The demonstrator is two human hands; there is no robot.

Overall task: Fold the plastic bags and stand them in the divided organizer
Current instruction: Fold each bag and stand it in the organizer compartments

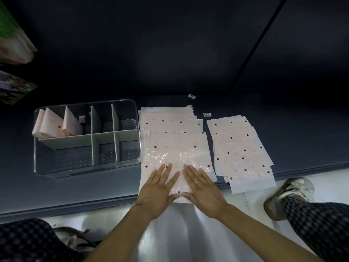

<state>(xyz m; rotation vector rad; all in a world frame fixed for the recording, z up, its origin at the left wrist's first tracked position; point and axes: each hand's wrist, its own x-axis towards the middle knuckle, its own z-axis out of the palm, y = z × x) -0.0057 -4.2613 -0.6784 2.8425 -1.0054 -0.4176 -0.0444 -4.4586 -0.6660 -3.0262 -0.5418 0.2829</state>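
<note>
A pale pink plastic bag with dark red dots (177,157) lies on top of a flat stack in the middle of the dark surface. My left hand (158,188) and my right hand (202,188) press flat on its near end, fingers straight, thumbs almost touching. A second stack of the same dotted bags (241,146) lies fanned out to the right. On the left stands the clear organizer (40,154) with white dividers. Three folded bags (56,123) stand in its back-left compartment. The other compartments hold nothing.
The surface's front edge runs just under my wrists, and both stacks overhang it slightly. Small white labels (207,114) lie behind the stacks. My shoe (290,193) and checked trouser leg are on the pale floor at the right. Printed packages (13,35) sit at the far left.
</note>
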